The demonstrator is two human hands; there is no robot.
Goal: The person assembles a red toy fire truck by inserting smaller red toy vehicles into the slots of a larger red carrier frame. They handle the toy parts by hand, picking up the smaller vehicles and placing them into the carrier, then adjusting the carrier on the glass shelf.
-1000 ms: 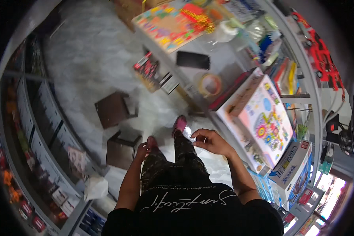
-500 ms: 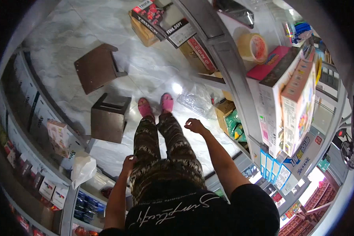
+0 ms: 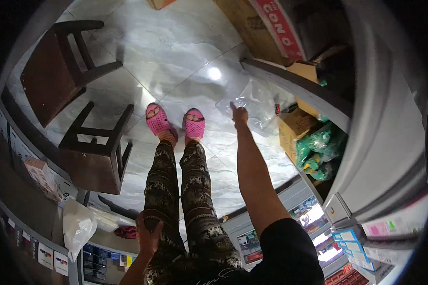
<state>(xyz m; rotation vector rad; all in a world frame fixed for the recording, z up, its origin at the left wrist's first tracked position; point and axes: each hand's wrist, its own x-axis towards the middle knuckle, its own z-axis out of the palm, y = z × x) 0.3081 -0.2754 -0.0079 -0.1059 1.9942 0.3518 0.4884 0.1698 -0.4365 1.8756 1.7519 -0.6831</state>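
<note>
My right hand [image 3: 240, 115] is stretched down in front of me. One of its fingers points forward and the hand holds nothing that I can see. Behind and around it lies a crumpled clear plastic bag [image 3: 259, 102] on the tiled floor; whether the fingertips touch it does not show. My left hand [image 3: 149, 236] rests on my thigh over the camouflage trousers [image 3: 162, 185], fingers spread and holding nothing. Both feet stand on the floor in pink slippers [image 3: 195, 124].
Two dark brown stools [image 3: 92, 173] lie at the left. Cardboard boxes [image 3: 292, 126] and green plastic-wrapped goods [image 3: 318, 145] fill a low shelf at the right. A white plastic bag [image 3: 78, 225] hangs by the left shelves. Glass-fronted cases [image 3: 302, 213] stand close behind me.
I have bent lower, so the floor appears nearer. My right hand has reached forward and down to the clear bag. My left hand has come to rest on my thigh.
</note>
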